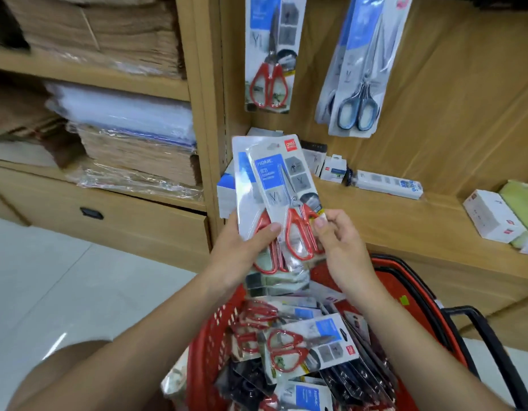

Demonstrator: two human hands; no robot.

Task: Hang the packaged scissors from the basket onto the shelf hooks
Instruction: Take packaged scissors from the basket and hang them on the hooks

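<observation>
Packs of scissors (304,348) lie heaped every way in the red basket (207,339) at the bottom of the view, nearest the person. Just above its rim, both hands hold two red-handled packs, one fanned over the other. The left hand (239,256) grips the rear pack (242,179) at its handle end, palm behind the card and thumb curled across the front. The right hand (342,253) pinches the lower right edge of the front pack (282,185), thumb and forefinger pressed together on the plastic beside the red handles.

Both packs stand nearly upright. Their long axis runs up and away from the fingers (338,219), with the blades and header card at the far end and the tops leaning a little left. The end that must meet a hook is therefore the end farthest from either hand. The right hand looks the better placed to peel the front pack off and lift it.

Beyond the hands, small boxes (333,169) sit on the wooden shelf board (419,226). Higher on the back panel hangs a matching red-handled pack (270,54), almost straight above the held pair, with blue-handled packs (357,84) to its right. The hooks themselves lie above the top edge, out of sight.
</observation>
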